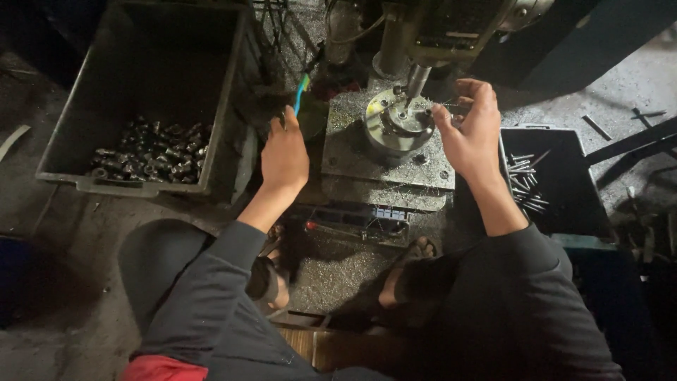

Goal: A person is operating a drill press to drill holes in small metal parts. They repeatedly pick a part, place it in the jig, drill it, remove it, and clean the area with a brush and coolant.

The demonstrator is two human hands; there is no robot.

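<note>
The left hand (284, 156) is closed around the handle of a brush (301, 94) with a blue-green shaft, which sticks up past the knuckles toward the machine. The right hand (471, 127) is half open, thumb and forefinger pinched on a thin metal pin (448, 106) held level, its tip just beside the round fixture (399, 127). That fixture sits on a steel plate (384, 159) strewn with fine chips, directly under the drill spindle (416, 79) (the tool's tip is at or just above the fixture's top; contact cannot be told). Left of the brush hand stands a grey bin (144, 106) with a heap of short metal fittings (151, 159) in its near end. Right of the pin hand, a black tray (560, 183) holds more loose pins (525, 185). The person sits low, knees spread, both sandalled feet below the plate, on a gritty floor (620, 85).
</note>
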